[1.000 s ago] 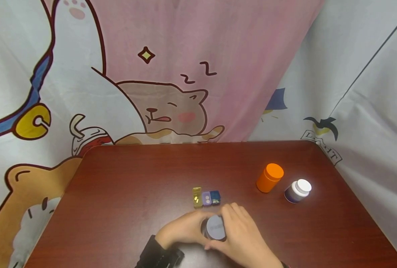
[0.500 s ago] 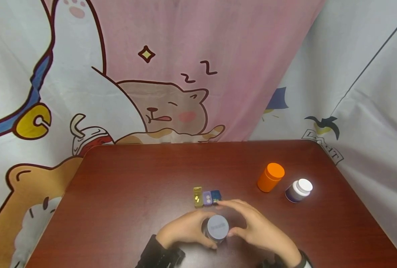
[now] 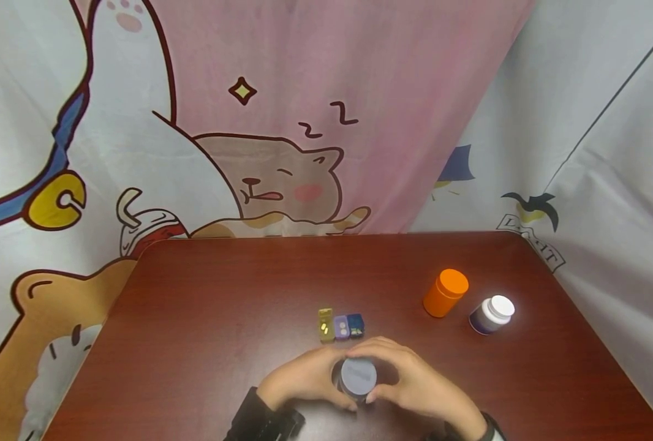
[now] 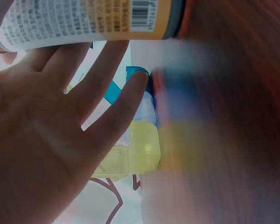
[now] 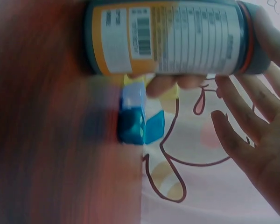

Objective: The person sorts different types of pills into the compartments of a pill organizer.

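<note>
A grey-lidded pill bottle (image 3: 358,376) stands upright near the front of the table; its printed label with a barcode shows in both wrist views. My left hand (image 3: 303,378) grips the bottle's body from the left. My right hand (image 3: 417,381) curves around the grey lid (image 5: 256,39) from the right, fingers behind it and thumb in front. Just beyond the hands sits a small pill box (image 3: 340,327) with yellow, lilac and blue compartments. Its lids stand up, and pills show inside.
An orange bottle (image 3: 445,293) and a white bottle (image 3: 492,315) with a dark lower label stand to the right on the brown table (image 3: 222,294). A curtain with cartoon prints (image 3: 282,177) hangs behind the table's far edge.
My right hand came off the lid to the right with fingers spread, then moved back around it. The left hand and bottle have hardly moved.
</note>
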The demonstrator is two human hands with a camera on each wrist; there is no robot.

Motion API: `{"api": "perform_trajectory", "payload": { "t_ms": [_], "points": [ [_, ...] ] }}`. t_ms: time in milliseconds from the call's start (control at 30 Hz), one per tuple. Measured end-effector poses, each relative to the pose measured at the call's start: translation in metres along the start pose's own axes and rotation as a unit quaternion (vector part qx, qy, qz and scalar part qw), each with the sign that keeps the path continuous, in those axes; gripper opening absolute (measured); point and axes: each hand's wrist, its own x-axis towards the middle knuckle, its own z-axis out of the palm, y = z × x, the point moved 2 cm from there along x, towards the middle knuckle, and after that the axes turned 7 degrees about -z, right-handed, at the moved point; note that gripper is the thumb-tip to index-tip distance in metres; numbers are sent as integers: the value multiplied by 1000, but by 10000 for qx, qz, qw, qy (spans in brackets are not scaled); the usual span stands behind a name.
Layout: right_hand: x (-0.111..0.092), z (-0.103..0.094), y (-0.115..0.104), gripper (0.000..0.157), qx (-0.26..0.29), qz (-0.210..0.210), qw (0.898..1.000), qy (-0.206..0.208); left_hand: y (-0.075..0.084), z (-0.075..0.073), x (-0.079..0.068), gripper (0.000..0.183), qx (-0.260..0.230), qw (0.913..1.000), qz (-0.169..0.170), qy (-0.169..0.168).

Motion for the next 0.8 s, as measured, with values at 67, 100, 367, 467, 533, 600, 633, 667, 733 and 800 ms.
{"api": "perform_trajectory", "payload": {
  "t_ms": [67,100,367,467,533,600,633,667,733,800],
  "points": [
    [1,4,-2,59,35,-30,10000,36,0,0,0,70,-39,10000,29,3],
    [2,6,-3,60,34,-78,9999,64,0,0,0,69,-32,10000,35,12],
    [9,19,-13,56,-719,-446,9957,389,0,-1,-1,77,7,10000,93,-13],
    [12,21,-16,53,-1301,-418,9889,586,0,-1,-1,82,29,9999,99,-36],
    [13,22,-19,50,-1732,-272,9822,682,0,-1,-1,84,67,9999,124,-30],
    [15,24,-21,47,-2159,-174,9731,786,0,-1,-1,85,108,9998,137,-18],
    [16,25,-22,46,-2350,-165,9679,879,0,-1,-1,84,122,9998,138,-13],
    [16,26,-23,45,-2527,-178,9626,957,-1,-1,-1,82,151,9998,152,2],
    [18,28,-25,43,-2822,-215,9528,1094,-1,-1,-1,79,194,9996,180,25],
    [19,29,-26,43,-3018,-268,9450,1234,-1,0,-1,76,225,9995,231,48]
  ]
}}
